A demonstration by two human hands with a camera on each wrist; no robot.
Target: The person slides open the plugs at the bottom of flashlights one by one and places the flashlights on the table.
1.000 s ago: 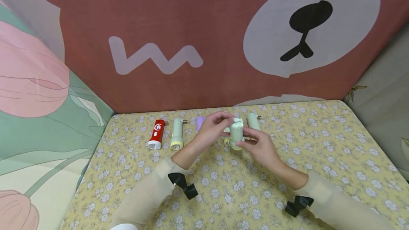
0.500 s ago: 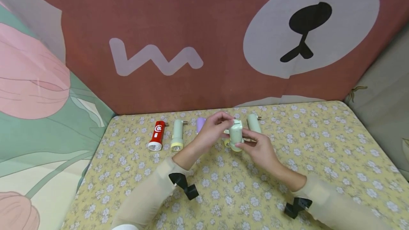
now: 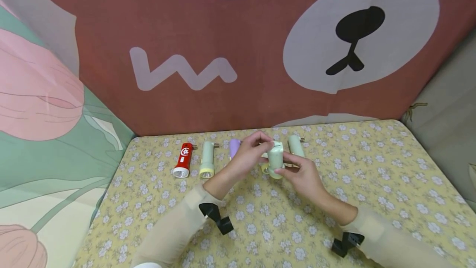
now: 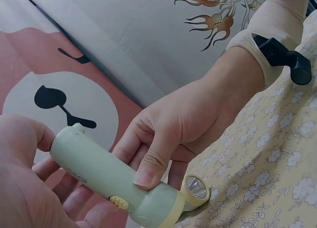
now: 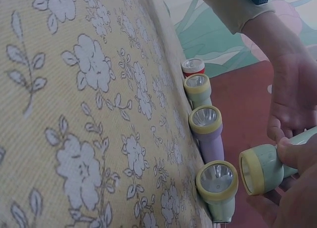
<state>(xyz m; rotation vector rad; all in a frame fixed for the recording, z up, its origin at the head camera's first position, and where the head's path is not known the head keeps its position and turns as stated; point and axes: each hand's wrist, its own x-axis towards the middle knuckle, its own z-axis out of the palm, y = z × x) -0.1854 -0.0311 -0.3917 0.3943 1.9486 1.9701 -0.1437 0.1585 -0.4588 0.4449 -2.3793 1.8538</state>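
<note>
A pale green flashlight [image 3: 275, 158] with a yellow head ring is held above the table, its lamp end pointing down. My right hand [image 3: 304, 173] grips it near the head; the left wrist view shows that thumb lying along the green barrel [image 4: 99, 161], by a yellow switch [image 4: 119, 203]. At the tail end, my left hand [image 3: 251, 151] pinches the flashlight with thumb and fingers. A dark slot line shows on the tail in the head view. The right wrist view catches the yellow-ringed head [image 5: 253, 172] from the side, with its lens mostly turned away.
Along the table's back stand or lie a red flashlight [image 3: 184, 157], a green one [image 3: 207, 157], a purple one [image 3: 234, 147] partly behind my left hand, a green one [image 5: 218, 181] behind the held flashlight, and another green one [image 3: 296, 145]. Yellow floral cloth [image 3: 260, 235] covers the table.
The whole scene sits slightly lower in the head view. Both hands keep the same hold on the flashlight, with hardly any movement.
</note>
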